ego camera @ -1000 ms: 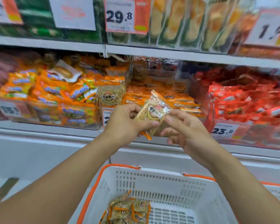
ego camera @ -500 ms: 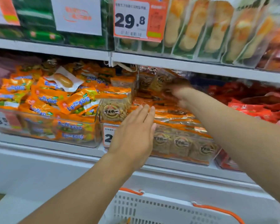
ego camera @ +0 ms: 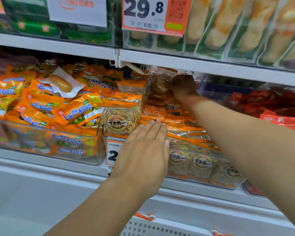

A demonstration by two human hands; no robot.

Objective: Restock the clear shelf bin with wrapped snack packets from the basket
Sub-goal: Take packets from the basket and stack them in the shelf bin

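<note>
The clear shelf bin (ego camera: 216,182) on the middle shelf holds several orange-edged wrapped snack packets with a round brown logo. Deep at the back of the bin, under the upper shelf, my right hand (ego camera: 183,86) pinches one snack packet (ego camera: 161,83) that stands upright. My left hand (ego camera: 143,154) is flat with straight fingers over the front left of the bin, fingertips at the packets' top edges; contact is unclear. Only the white basket's rim (ego camera: 153,226) with orange trim shows at the bottom edge.
A neighbouring clear bin (ego camera: 46,143) on the left is heaped with orange sausage packs. Red packets (ego camera: 278,106) fill the bin to the right. The upper shelf edge (ego camera: 211,65) hangs low over the bin's back. A price tag (ego camera: 113,151) sits on the bin's front left.
One second ago both hands held the packet in front of the shelf above the basket. Since then my right hand carried it to the bin's back; my left let go and hovers flat at the front.
</note>
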